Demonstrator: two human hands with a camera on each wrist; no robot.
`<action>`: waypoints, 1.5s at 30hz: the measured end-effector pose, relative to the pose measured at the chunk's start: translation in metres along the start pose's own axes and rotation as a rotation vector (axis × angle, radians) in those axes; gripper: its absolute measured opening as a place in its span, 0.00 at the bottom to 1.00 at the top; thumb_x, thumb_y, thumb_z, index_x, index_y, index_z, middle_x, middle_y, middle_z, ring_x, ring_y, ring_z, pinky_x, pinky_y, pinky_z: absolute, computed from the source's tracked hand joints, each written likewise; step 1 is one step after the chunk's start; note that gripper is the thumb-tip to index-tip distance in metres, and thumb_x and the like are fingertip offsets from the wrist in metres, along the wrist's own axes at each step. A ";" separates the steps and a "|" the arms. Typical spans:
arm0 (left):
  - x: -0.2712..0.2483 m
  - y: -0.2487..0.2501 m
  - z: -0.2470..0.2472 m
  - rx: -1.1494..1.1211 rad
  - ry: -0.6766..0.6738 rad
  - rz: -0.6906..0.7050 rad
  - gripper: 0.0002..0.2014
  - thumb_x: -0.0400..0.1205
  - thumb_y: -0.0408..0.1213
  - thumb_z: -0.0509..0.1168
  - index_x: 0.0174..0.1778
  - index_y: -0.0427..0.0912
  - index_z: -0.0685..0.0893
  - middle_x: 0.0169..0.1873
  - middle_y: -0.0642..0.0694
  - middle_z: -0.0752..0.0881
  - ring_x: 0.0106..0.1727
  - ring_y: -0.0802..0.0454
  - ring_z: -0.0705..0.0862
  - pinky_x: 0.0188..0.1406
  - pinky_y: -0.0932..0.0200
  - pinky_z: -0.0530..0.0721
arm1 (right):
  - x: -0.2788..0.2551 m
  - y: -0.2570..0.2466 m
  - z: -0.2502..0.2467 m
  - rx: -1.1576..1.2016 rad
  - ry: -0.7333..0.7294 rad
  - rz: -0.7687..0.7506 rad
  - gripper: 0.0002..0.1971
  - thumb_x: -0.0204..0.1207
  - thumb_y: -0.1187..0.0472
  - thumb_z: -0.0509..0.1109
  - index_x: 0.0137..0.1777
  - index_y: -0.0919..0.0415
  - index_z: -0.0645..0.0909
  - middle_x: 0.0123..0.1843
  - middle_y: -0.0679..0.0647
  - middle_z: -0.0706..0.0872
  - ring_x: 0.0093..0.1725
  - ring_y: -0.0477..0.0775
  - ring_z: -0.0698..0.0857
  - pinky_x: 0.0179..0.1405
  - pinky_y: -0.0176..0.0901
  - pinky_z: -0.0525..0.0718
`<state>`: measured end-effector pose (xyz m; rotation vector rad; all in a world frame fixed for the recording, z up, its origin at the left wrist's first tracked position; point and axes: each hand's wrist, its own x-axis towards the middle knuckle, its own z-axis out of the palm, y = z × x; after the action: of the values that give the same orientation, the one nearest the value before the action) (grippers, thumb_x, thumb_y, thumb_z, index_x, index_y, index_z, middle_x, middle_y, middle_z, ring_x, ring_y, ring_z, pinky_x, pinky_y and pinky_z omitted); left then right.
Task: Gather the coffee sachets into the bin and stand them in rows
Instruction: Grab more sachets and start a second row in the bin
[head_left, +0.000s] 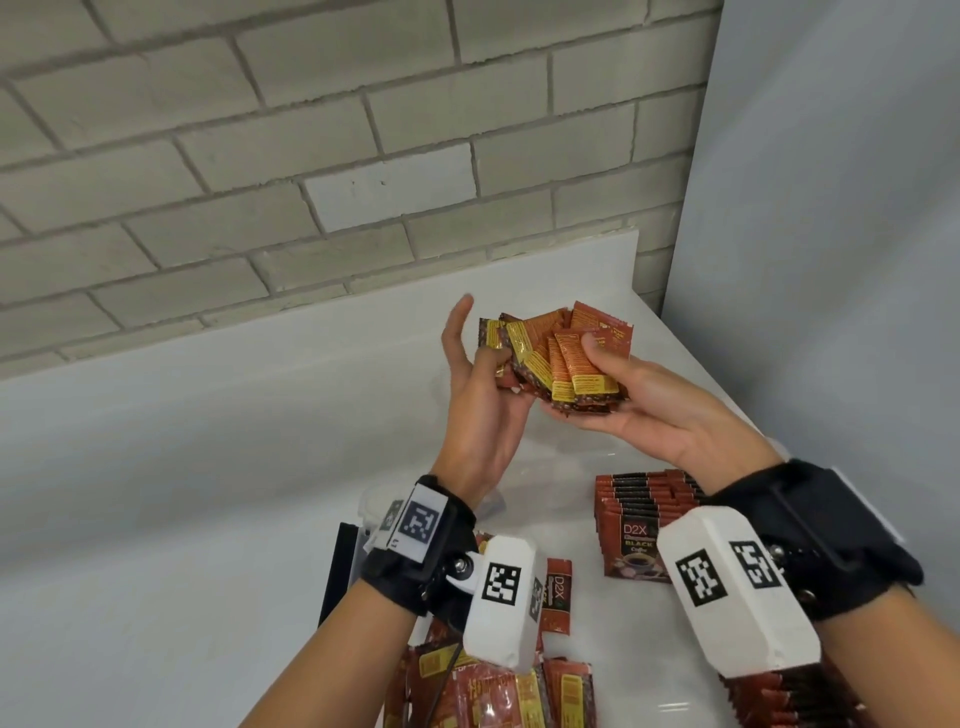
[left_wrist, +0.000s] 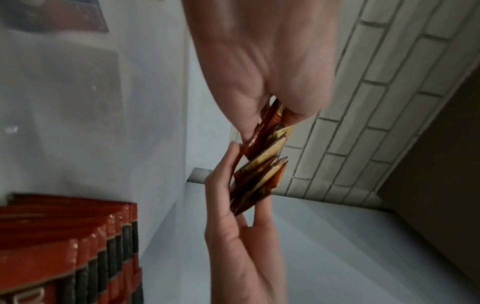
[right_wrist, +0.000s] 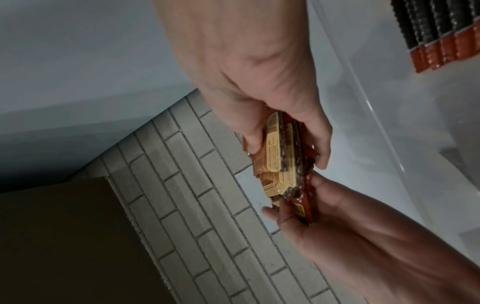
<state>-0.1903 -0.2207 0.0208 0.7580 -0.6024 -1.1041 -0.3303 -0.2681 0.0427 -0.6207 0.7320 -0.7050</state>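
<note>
Sachets (head_left: 558, 358) fanned unevenly between both hands above the clear bin (head_left: 550, 457): my right hand (head_left: 639, 405) cups and thumb-clamps them, my left hand (head_left: 480, 384) pinches their left edge. Standing rows (head_left: 639, 519) lie below, nearer my right hand; long axes need squaring first, I judge.

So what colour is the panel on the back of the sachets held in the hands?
Yellow, on the red-brown sachets; clearest in the head view.

Right hand (right_wrist: 262, 86) and left hand (right_wrist: 337, 216) both clutch a bundle of sachets (right_wrist: 280, 164) before a brick wall (right_wrist: 194, 205).
</note>
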 end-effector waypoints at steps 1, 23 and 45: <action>-0.001 0.000 0.000 0.045 -0.036 0.009 0.22 0.87 0.24 0.50 0.70 0.54 0.73 0.44 0.41 0.85 0.50 0.46 0.84 0.55 0.46 0.84 | 0.000 0.000 0.000 0.016 -0.004 0.004 0.24 0.75 0.59 0.71 0.70 0.66 0.76 0.61 0.64 0.87 0.61 0.62 0.87 0.47 0.61 0.90; -0.012 0.022 0.008 -0.011 -0.385 -0.505 0.29 0.66 0.49 0.80 0.62 0.44 0.86 0.59 0.38 0.85 0.63 0.38 0.82 0.69 0.33 0.73 | -0.014 -0.008 0.005 -0.333 -0.318 -0.274 0.32 0.75 0.61 0.69 0.77 0.40 0.67 0.65 0.56 0.86 0.63 0.57 0.86 0.59 0.49 0.86; -0.019 0.021 0.011 0.025 -0.353 -0.566 0.11 0.70 0.29 0.66 0.46 0.35 0.88 0.44 0.37 0.89 0.47 0.47 0.90 0.49 0.50 0.89 | -0.012 0.017 0.009 -1.172 -0.158 -0.797 0.23 0.83 0.37 0.44 0.75 0.37 0.66 0.61 0.34 0.72 0.68 0.41 0.71 0.69 0.44 0.75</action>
<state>-0.1934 -0.2002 0.0431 0.7826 -0.7182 -1.7785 -0.3241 -0.2469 0.0405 -2.0922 0.6975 -0.8900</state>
